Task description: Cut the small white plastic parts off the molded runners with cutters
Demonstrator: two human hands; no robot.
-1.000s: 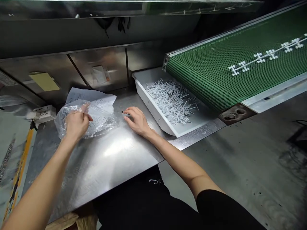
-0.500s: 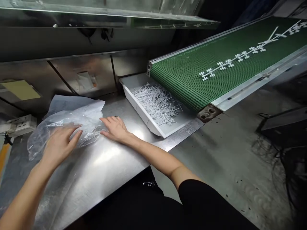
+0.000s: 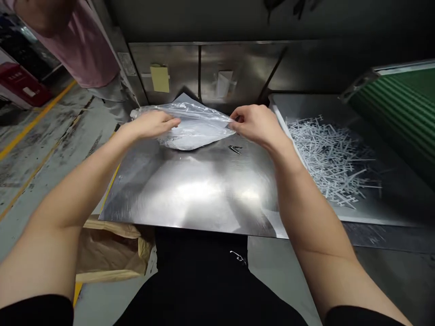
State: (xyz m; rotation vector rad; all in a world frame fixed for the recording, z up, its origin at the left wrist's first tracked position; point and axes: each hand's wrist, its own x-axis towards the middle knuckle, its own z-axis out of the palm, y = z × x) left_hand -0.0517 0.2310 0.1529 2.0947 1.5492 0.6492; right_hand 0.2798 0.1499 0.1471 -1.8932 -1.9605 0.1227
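A clear plastic bag lies over white paper on the steel table. My right hand pinches the bag's right corner between thumb and fingertips, pulling it into a point. Over the bag's left part rests my left hand, its fingers stretched out and its thumb lying along the plastic; I see no grip there. A small pair of metal nippers lies on the table just below my right hand.
To the right, a white tray holds many small white plastic pieces beneath the green conveyor belt. An open brown paper bag stands below the table at left. Another person in a pink shirt stands at the far left.
My view has swung left, away from the conveyor. My right hand has gone from open beside the plastic bag to pinching its corner. Nippers and the other person now show.
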